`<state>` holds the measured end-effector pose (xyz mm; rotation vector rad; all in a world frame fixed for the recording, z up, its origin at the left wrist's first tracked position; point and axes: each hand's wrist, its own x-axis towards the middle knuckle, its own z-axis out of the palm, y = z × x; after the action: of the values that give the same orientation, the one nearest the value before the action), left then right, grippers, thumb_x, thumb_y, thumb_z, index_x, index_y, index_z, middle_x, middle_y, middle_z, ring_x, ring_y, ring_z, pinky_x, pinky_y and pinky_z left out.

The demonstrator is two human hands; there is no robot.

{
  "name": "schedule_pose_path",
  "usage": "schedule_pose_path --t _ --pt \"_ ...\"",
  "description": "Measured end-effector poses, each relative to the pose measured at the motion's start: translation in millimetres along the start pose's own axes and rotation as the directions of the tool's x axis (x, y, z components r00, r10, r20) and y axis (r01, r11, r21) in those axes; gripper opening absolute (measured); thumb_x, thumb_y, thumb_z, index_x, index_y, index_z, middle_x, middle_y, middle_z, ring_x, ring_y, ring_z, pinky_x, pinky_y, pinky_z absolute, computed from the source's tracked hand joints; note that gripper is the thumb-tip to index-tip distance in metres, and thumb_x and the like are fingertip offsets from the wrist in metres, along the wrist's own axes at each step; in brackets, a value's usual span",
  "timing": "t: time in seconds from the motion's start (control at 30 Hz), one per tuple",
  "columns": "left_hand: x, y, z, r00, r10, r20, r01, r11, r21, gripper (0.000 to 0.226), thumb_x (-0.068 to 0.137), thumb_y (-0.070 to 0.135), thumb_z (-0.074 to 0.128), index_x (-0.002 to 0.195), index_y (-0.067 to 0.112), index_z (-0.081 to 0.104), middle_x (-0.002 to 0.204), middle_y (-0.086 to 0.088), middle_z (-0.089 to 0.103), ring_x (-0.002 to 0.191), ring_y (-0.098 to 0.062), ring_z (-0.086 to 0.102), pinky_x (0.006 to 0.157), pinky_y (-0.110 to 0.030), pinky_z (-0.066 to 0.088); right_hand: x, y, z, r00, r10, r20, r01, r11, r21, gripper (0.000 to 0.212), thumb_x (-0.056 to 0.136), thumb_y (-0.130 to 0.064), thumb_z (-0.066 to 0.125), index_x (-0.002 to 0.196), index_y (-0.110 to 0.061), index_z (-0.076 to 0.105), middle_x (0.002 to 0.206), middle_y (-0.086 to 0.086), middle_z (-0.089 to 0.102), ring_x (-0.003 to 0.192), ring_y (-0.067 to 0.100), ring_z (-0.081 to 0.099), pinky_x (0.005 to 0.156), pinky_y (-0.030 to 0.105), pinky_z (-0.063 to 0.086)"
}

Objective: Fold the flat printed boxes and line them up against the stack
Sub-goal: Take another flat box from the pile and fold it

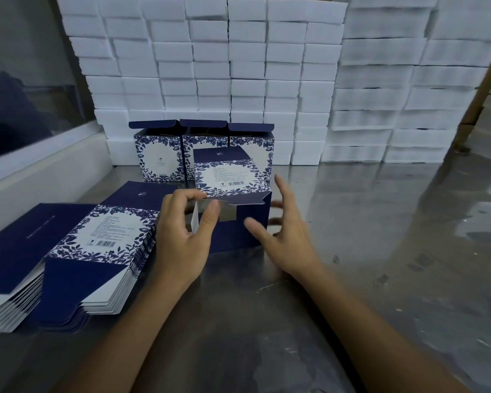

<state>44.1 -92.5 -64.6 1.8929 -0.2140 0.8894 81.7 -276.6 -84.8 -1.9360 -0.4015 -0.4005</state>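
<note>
The step in hand is closing one end of a half-erected blue floral box (pixel 233 177), which lies on its side on the steel table (pixel 380 222), near the three finished boxes (pixel 204 150) lined against the far white stack (pixel 210 66). The left hand (pixel 182 239) pinches a white end flap (pixel 194 219). The right hand (pixel 284 236) hovers spread, holding nothing. Next, I judge, the flaps need tucking in. Flat blanks (pixel 97 245) wait at left.

Dim cool light; glare on steel table (pixel 394 211) (right side); wide-angle bowing at edges; right hand (pixel 281 236) motion-blurred.
</note>
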Motion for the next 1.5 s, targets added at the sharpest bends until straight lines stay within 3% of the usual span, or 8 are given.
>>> schedule_pose_path --t 0.07,0.2,0.33,0.53,0.7,1.03,1.23,1.5 --pt "-2 2 0 0.998 0.017 0.061 -0.013 0.998 -0.067 0.032 0.089 0.055 0.046 0.108 0.031 0.057 0.108 0.002 0.055 0.097 -0.003 0.056 0.079 -0.010 0.041 0 -5 2 0.996 -0.062 -0.072 0.066 0.996 0.066 0.067 0.093 -0.036 0.069 0.145 -0.050 0.030 0.138 -0.009 0.042 0.118 0.007 0.054 0.090 0.036 0.057" --pt "-4 1 1 0.992 -0.007 0.124 0.027 0.988 -0.154 0.045 0.097 0.051 0.034 0.123 0.022 0.057 0.118 0.003 0.061 0.110 -0.011 0.059 0.091 -0.038 0.049 2 -18 -3 0.963 -0.085 -0.255 0.107 0.992 0.072 0.005 0.099 -0.040 0.054 0.104 -0.042 0.057 0.116 -0.011 0.051 0.106 0.001 0.055 0.081 0.016 0.049" --pt "-6 -3 7 0.994 -0.059 0.092 0.063 0.997 -0.034 0.036 0.091 0.047 0.048 0.115 0.021 0.051 0.103 0.012 0.061 0.085 -0.003 0.060 0.072 -0.032 0.053 5 -26 -8 0.932 -0.056 -0.358 0.086 0.994 0.067 0.018 0.097 -0.037 0.059 0.086 -0.024 0.063 0.103 -0.002 0.059 0.096 0.007 0.058 0.077 0.023 0.049" --pt "-2 -12 2 0.985 0.126 0.120 -0.148 0.967 0.207 0.032 0.100 0.038 0.038 0.079 0.014 0.040 0.077 0.009 0.041 0.065 -0.010 0.044 0.054 -0.031 0.037 1 -35 -7 0.924 -0.094 -0.371 0.113 0.993 0.029 0.027 0.089 -0.050 0.057 0.073 -0.028 0.058 0.095 -0.002 0.061 0.092 0.011 0.060 0.077 0.021 0.047" --pt "-1 -13 2 0.976 0.178 0.123 -0.207 0.938 0.280 0.028 0.102 0.029 0.036 0.076 0.017 0.036 0.073 0.012 0.034 0.065 -0.003 0.041 0.054 -0.018 0.026 1 -37 -8 0.929 -0.084 -0.360 0.105 0.994 0.039 0.030 0.087 -0.052 0.056 0.073 -0.026 0.059 0.095 -0.001 0.061 0.092 0.012 0.060 0.075 0.020 0.047" --pt "2 -13 1 0.972 0.212 0.096 -0.232 0.920 0.315 0.029 0.102 0.027 0.040 0.076 0.019 0.032 0.066 0.011 0.031 0.055 -0.006 0.036 0.049 -0.022 0.023 1 -37 -5 0.929 -0.080 -0.361 0.114 0.991 0.073 0.024 0.093 -0.035 0.066 0.072 -0.036 0.056 0.097 0.002 0.062 0.089 0.007 0.059 0.068 0.010 0.044" --pt "-2 -29 -1 0.956 0.007 0.293 -0.131 0.905 0.405 0.046 0.093 0.055 0.034 0.077 0.012 0.046 0.067 0.003 0.050 0.061 -0.022 0.050 0.055 -0.037 0.040 1 -36 -6 0.939 -0.064 -0.338 0.095 0.993 0.076 0.017 0.094 -0.036 0.064 0.078 -0.033 0.060 0.102 0.001 0.061 0.091 0.002 0.058 0.065 0.011 0.045" --pt "-1 -33 -3 0.953 -0.020 0.303 -0.117 0.896 0.428 0.038 0.097 0.038 0.054 0.066 0.023 0.036 0.061 0.011 0.040 0.059 -0.025 0.046 0.055 -0.033 0.030 3 -36 -6 0.938 -0.070 -0.339 0.097 0.993 0.065 0.017 0.094 -0.038 0.064 0.078 -0.034 0.059 0.100 -0.001 0.061 0.092 0.007 0.060 0.064 0.012 0.046"
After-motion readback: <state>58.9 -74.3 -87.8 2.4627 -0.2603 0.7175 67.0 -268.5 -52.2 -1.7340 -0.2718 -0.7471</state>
